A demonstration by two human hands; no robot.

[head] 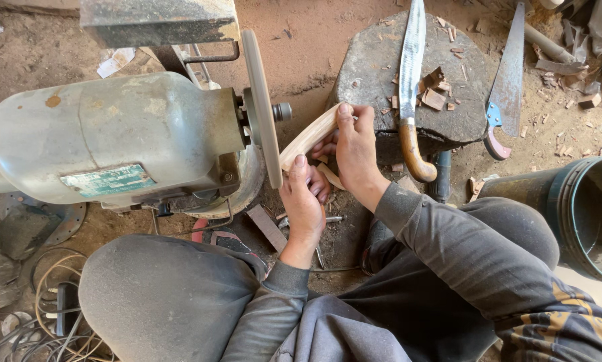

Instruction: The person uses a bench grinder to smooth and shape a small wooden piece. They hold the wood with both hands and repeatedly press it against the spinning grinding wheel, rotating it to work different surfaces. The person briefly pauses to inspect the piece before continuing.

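**A:** What is closest to the camera?

**B:** The person's knees in dusty grey trousers, with a tangle of cables (53, 308) on the ground below the grinder motor (113, 137). The motor is a large pale metal housing lying on its side.

**A:** And the hands?

**B:** Both meet just beside the motor's sanding disc (262, 107), on the side away from the housing. The left hand (304, 201) is wrapped around the lower end of a pale wooden handle blank (309, 137), thumb on top. The right hand (354, 144) grips its upper end, fingers curled over it. The wood's lower end sits at the disc's face; I cannot tell whether it touches.

**A:** What lies beyond the disc?

**B:** A dark stone block (408, 74), well past the hands. A long knife (410, 80) with a curved wooden grip lies on it among wood chips. A handsaw (505, 84) leans beside the block, farther from the motor, and a dark bucket (582, 214) stands farther out still.
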